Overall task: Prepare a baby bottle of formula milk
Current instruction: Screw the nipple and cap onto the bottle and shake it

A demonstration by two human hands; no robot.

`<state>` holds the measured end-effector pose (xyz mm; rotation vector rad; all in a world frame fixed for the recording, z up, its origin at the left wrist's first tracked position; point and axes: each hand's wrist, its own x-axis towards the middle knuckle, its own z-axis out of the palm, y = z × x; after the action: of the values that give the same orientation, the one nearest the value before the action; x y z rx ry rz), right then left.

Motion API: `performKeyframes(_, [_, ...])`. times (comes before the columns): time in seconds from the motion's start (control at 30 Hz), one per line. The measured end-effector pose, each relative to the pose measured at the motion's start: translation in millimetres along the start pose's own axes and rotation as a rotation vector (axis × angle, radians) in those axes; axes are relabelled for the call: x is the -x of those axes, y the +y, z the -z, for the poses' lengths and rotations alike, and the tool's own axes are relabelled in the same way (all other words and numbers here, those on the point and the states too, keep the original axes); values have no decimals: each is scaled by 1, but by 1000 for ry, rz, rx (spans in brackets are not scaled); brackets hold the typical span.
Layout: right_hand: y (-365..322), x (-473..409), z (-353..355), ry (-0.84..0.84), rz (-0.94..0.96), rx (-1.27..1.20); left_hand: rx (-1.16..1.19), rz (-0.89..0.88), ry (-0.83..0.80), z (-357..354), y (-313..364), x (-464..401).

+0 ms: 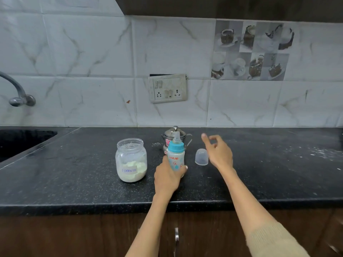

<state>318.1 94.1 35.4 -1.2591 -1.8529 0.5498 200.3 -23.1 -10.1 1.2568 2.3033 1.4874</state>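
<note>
Baby bottle (pixel 176 160), upright on the black speckled worktop (pixel 259 173) near its front edge, has a teal collar and a clear teat on top, and "LuvLap" printed on its body.

By size, the worktop comes first: it runs the full width, with a dark sink (pixel 22 140) sunk into its left end and pale specks scattered toward the right. Next, the formula jar (pixel 131 160), a clear lidless jar labelled "Formula", stands just left of the bottle and is partly filled with pale powder. A small steel pot (pixel 171 135) with a knobbed lid and a side handle stands directly behind the bottle, partly hidden by it. The bottle's clear domed cap (pixel 202 156) sits on the worktop just right of the bottle.

The left hand (pixel 168 178) has its grip closed around the bottle's lower body, thumb on the left side and fingertips showing on the right. The right hand (pixel 218 151) hovers above the cap, grip wide and holding nothing, forefinger extended.
</note>
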Motion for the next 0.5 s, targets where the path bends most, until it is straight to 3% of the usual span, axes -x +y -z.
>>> performKeyframes(0.03, [13,-4,-7,3,11,100,8,-4,-1,0,0,0])
performKeyframes(0.1, [29,-8,-18,-143,33,245,25,-13,-2,0,-1,0])
performKeyframes(0.17, [35,-8,-27,-263,40,254,28,-19,-2,0,-2,0])
performKeyframes(0.23, [36,-8,-31,-263,57,212,27,-22,-3,0,-2,0])
performKeyframes(0.3, [26,-7,-29,-162,36,84,27,-22,-3,0,-3,-1])
performKeyframes(0.4, [-8,-9,-8,1,65,-317,38,-17,-13,-1,-4,-1])
performKeyframes(0.5, [-53,-7,14,-58,260,-501,40,-10,-8,-1,-3,-1])
